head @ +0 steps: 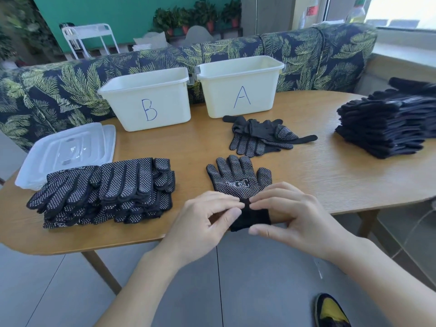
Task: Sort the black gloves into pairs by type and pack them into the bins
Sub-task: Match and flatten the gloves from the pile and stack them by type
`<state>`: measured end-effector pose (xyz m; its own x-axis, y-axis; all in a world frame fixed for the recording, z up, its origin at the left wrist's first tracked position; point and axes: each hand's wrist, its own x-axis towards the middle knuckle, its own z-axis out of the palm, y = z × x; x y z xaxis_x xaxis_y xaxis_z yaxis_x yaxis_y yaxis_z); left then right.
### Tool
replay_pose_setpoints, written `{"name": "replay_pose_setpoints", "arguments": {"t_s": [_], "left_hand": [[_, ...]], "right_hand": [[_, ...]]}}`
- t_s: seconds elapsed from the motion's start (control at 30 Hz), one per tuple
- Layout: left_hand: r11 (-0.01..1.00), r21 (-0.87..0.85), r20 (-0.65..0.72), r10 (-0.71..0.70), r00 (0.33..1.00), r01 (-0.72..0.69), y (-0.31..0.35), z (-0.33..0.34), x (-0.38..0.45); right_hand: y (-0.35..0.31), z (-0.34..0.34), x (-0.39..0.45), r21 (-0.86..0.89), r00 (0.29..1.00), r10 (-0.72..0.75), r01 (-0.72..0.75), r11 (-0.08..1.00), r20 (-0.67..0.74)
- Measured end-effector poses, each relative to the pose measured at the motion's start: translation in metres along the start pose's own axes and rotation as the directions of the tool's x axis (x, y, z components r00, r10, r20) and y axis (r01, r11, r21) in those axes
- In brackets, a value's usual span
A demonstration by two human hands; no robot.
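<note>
Left hand point(203, 218) and right hand point(290, 215) pinching knit cuff of flat black white-dotted glove point(238, 180) on wooden table point(330, 175).

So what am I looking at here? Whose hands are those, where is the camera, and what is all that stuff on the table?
No machine here: a person wears a camera on the head, looking down at their own hands. The left hand and right hand each pinch the cuff of one dotted glove lying palm up on the wooden table. To the left lies a pile of dotted gloves beside clear lids. Farther back sit a small heap of gloves, bin B and bin A. A stack of dark gloves stands at the right.
</note>
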<state>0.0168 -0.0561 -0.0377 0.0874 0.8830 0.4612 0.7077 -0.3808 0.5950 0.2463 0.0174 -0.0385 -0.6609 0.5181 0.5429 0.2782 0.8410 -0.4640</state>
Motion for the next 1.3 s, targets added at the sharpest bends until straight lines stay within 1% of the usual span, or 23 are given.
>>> {"name": "replay_pose_setpoints", "arguments": {"t_s": [0.13, 0.3, 0.4, 0.47, 0.53, 0.57, 0.63, 0.7, 0.77, 0.83, 0.87, 0.97, 1.07, 1.2, 1.3], "left_hand": [[0.999, 0.047, 0.046, -0.012, 0.999, 0.01, 0.0, 0.001, -0.002], [0.999, 0.038, 0.053, 0.008, 0.999, -0.01, 0.001, 0.002, -0.001], [0.996, 0.074, 0.054, 0.041, 0.998, -0.045, 0.002, 0.001, -0.001], [0.995, 0.083, 0.038, 0.045, 0.998, -0.048, 0.003, 0.001, 0.001], [0.995, 0.08, 0.006, 0.052, 0.999, -0.052, 0.004, 0.002, 0.004], [0.996, 0.07, -0.012, 0.052, 0.999, -0.051, 0.004, 0.003, 0.005], [0.999, 0.034, -0.039, 0.006, 0.999, -0.005, 0.008, 0.004, 0.008], [0.997, 0.005, -0.031, -0.082, 0.996, 0.082, 0.012, 0.005, 0.011], [0.991, 0.003, -0.01, -0.137, 0.991, 0.137, 0.011, 0.007, 0.014], [0.988, 0.001, -0.008, -0.157, 0.988, 0.157, 0.009, 0.009, 0.017], [0.988, 0.003, -0.013, -0.156, 0.988, 0.156, 0.007, 0.01, 0.018], [0.987, -0.002, -0.062, -0.16, 0.985, 0.16, 0.007, 0.011, 0.02], [0.982, -0.071, -0.144, -0.186, 0.972, 0.177, 0.007, 0.011, 0.023], [0.967, -0.027, -0.224, -0.251, 0.942, 0.252, 0.01, 0.006, 0.028], [0.953, -0.043, -0.258, -0.3, 0.918, 0.3, 0.009, 0.002, 0.035]], "right_hand": [[0.011, 0.003, -0.011, -0.107, 0.998, -0.034, 0.04, 0.993, 0.061], [0.015, 0.006, -0.011, -0.12, 0.999, -0.052, 0.051, 0.991, -0.008], [0.01, 0.002, -0.007, -0.072, 1.0, -0.016, 0.014, 0.997, -0.023], [0.006, -0.001, -0.005, -0.014, 0.998, 0.05, -0.051, 0.999, -0.037], [0.004, -0.003, -0.005, 0.098, 0.985, 0.161, -0.154, 0.983, -0.066], [0.003, -0.003, -0.006, 0.196, 0.973, 0.221, -0.204, 0.959, -0.069], [-0.002, -0.006, -0.004, 0.356, 0.954, 0.289, -0.246, 0.902, -0.074], [-0.005, -0.01, -0.001, 0.401, 0.949, 0.303, -0.246, 0.882, -0.084], [-0.003, -0.013, 0.002, 0.43, 0.949, 0.315, -0.273, 0.86, -0.026], [0.003, -0.013, 0.005, 0.428, 0.948, 0.316, -0.302, 0.852, 0.04], [0.008, -0.012, 0.006, 0.413, 0.948, 0.316, -0.306, 0.858, 0.047], [0.013, -0.009, 0.016, 0.403, 0.945, 0.325, -0.291, 0.868, -0.019], [0.017, -0.007, 0.032, 0.396, 0.944, 0.324, -0.272, 0.877, -0.068], [0.028, -0.001, 0.053, 0.378, 0.931, 0.356, -0.304, 0.875, -0.076], [0.037, 0.001, 0.066, 0.378, 0.912, 0.404, -0.353, 0.856, -0.063]]}}
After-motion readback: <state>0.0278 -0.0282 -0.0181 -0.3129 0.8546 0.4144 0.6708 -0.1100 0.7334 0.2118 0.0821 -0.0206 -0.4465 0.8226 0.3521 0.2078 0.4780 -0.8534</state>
